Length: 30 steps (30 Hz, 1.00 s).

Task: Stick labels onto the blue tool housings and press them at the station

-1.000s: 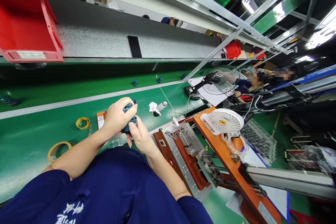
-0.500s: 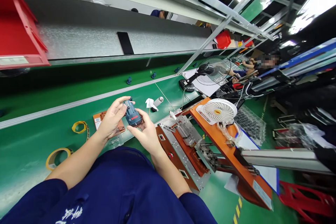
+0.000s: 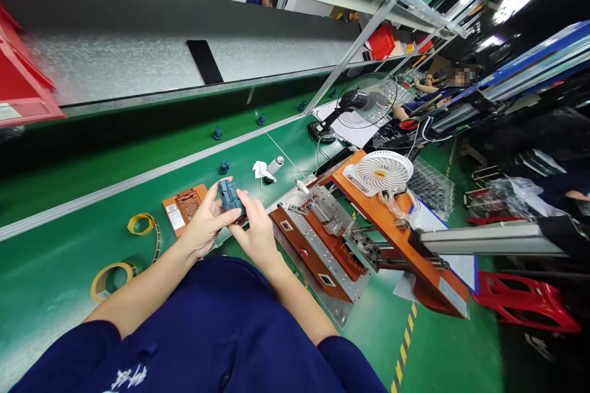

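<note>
Both of my hands hold a dark blue plastic housing (image 3: 230,196) in front of my body, its ribbed side facing up. My left hand (image 3: 206,225) grips it from the left, thumb across its lower part. From the right, my right hand (image 3: 254,227) closes its fingers and thumb on the housing's edge. Just beyond the hands, a small blue part (image 3: 224,167) rests on the green bench. An orange fixture block (image 3: 184,207) with shaped recesses and a white label lies left of the housing, partly behind my left hand.
An orange and metal press fixture (image 3: 318,245) stands to my right, with a small white fan (image 3: 383,171) on its top plate. Tape rolls (image 3: 113,281) lie at left. A white cylinder (image 3: 275,164), a black fan (image 3: 353,101) and a phone (image 3: 204,62) are farther off. Co-workers sit beyond.
The housing has turned in my hands, so the red BOSCH lettering no longer shows. My left thumb now lies across it. The view has shifted slightly, uncovering more of the orange block.
</note>
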Available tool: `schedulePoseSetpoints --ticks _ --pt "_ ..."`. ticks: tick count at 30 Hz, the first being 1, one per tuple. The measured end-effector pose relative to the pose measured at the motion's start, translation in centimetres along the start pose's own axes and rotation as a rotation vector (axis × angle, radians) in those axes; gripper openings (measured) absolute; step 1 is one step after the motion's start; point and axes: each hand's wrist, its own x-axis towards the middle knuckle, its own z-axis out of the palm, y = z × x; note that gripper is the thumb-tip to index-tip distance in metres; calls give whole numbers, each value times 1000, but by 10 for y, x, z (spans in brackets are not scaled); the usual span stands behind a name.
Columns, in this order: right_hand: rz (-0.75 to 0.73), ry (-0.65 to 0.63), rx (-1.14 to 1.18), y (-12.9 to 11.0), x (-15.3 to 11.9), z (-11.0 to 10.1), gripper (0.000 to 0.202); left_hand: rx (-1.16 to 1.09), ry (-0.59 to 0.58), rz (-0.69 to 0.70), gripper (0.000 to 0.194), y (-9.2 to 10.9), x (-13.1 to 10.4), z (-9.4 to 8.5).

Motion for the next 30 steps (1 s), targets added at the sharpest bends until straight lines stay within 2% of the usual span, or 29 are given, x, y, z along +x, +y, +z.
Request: schedulePoseSetpoints --ticks 5,8,11,15,18,21,24,27,30 --pt "204 2 287 -5 -2 7 65 -69 47 -47 65 -2 -4 -18" --pt "323 -13 442 -5 -9 14 67 -17 57 -49 68 -6 -8 -27" --pt "395 -1 505 -3 -18 19 69 31 22 -58 79 -11 -10 -30" --pt "351 16 341 0 -26 18 65 54 -16 -118 91 -19 -10 -30" --pt "268 -33 82 6 -35 15 65 92 0 -210 84 -31 -7 -27" --pt "257 -92 -135 16 -47 10 69 144 -12 -298 76 -48 0 -22" --pt "259 -149 -201 33 -61 -2 74 173 -37 -379 77 -66 10 -15" --pt "272 -117 -113 54 -72 -27 61 278 -31 -429 91 -86 21 -8" --pt "388 45 -3 78 -84 -61 49 531 -109 -261 92 -112 32 2"
